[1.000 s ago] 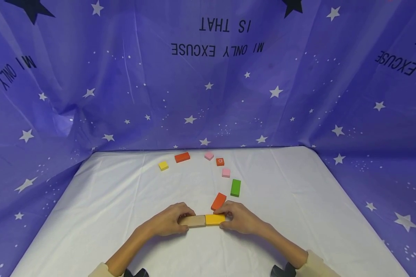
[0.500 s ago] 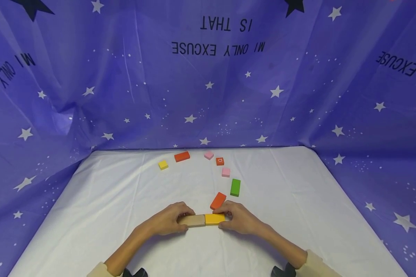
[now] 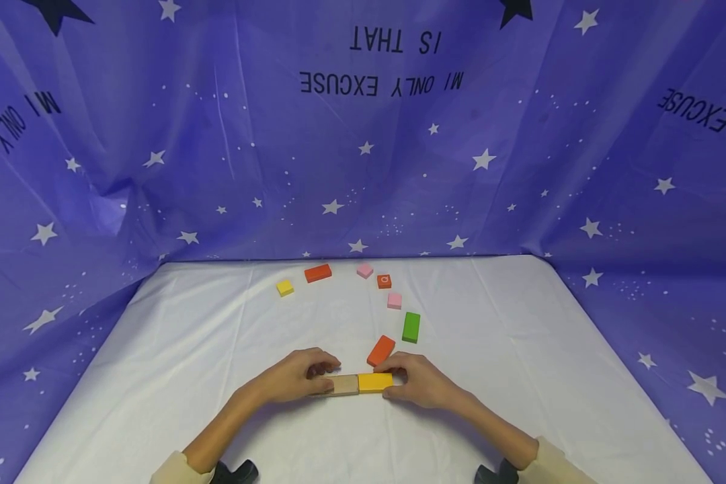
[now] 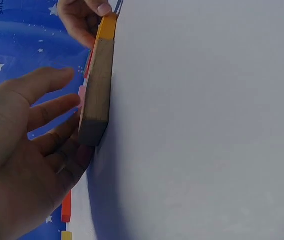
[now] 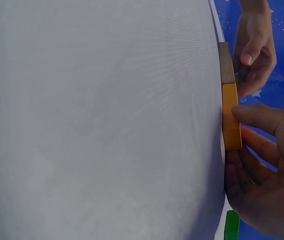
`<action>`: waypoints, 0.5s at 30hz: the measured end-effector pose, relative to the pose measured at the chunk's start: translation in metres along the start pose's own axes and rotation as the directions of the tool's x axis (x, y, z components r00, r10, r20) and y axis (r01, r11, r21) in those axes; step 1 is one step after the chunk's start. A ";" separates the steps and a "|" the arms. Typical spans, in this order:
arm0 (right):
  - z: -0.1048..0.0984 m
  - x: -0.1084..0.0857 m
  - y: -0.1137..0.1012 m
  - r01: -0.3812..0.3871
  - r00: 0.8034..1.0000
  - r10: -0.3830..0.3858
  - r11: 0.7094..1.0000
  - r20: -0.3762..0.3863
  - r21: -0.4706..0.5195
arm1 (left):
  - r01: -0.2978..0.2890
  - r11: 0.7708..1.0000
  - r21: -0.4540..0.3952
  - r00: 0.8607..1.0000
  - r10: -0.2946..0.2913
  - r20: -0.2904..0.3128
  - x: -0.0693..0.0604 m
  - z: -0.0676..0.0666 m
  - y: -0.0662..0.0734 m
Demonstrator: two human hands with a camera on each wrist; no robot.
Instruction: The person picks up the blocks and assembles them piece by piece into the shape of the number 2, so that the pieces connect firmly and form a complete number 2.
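Writing: on the purple star-print curtain (image 3: 314, 134), upside down, "IS THAT" and "MI ONLY EXCUSE"; parts repeat at both sides. On the small red block (image 3: 384, 281), a white ring-shaped mark, perhaps a Q, too small to be sure.

Wooden block (image 3: 346, 384), plain, and orange-yellow block (image 3: 374, 383): laid end to end, touching, on the white-covered bench (image 3: 490, 349), between the hands.

Left hand (image 3: 296, 376): at the wooden block's outer end, fingers loosely bent, thumb well spread from them; grips nothing. Right hand (image 3: 420, 382): pinches the outer end of the orange-yellow block, thumb on the near side, fingers behind.

Beyond: tilted red block (image 3: 381, 350) just by the right fingertips; green block (image 3: 411, 327); two pink blocks (image 3: 394, 300); long red block (image 3: 318, 273); small yellow block (image 3: 285, 288).

By view: head, the left thumb overlaps the wooden block; left wrist, a gap separates thumb from block, and the wood's end face shows. Contact of the lower left fingers: cannot tell. Right wrist, the right thumb's contact is plain.
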State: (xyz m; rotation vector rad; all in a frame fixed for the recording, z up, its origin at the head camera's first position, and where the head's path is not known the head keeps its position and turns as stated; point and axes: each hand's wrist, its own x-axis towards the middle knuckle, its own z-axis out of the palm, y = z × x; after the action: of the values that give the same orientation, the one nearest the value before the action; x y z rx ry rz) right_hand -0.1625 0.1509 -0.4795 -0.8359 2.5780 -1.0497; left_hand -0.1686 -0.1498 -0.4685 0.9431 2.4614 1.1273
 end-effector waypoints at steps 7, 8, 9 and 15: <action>-0.003 -0.001 0.000 -0.007 1.000 0.007 1.000 0.000 -0.002 | -0.010 0.999 -0.038 1.000 0.009 -0.014 0.023 -0.002 -0.008; -0.003 -0.001 0.000 -0.008 1.000 0.008 1.000 0.002 -0.001 | -0.013 0.999 -0.042 1.000 0.013 -0.012 0.027 -0.002 -0.008; -0.003 -0.001 0.000 -0.008 1.000 0.008 1.000 0.003 0.002 | -0.016 0.999 -0.050 1.000 0.015 -0.009 0.032 -0.002 -0.009; -0.004 -0.001 0.001 0.005 1.000 -0.005 1.000 0.002 0.029 | -0.006 0.997 -0.074 1.000 0.008 0.025 0.058 -0.001 -0.009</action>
State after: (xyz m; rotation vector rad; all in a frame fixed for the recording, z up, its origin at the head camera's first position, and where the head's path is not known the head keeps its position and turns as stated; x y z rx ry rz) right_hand -0.1638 0.1542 -0.4776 -0.8363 2.5533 -1.0845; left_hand -0.2173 -0.1166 -0.4734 0.9395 2.3808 1.1932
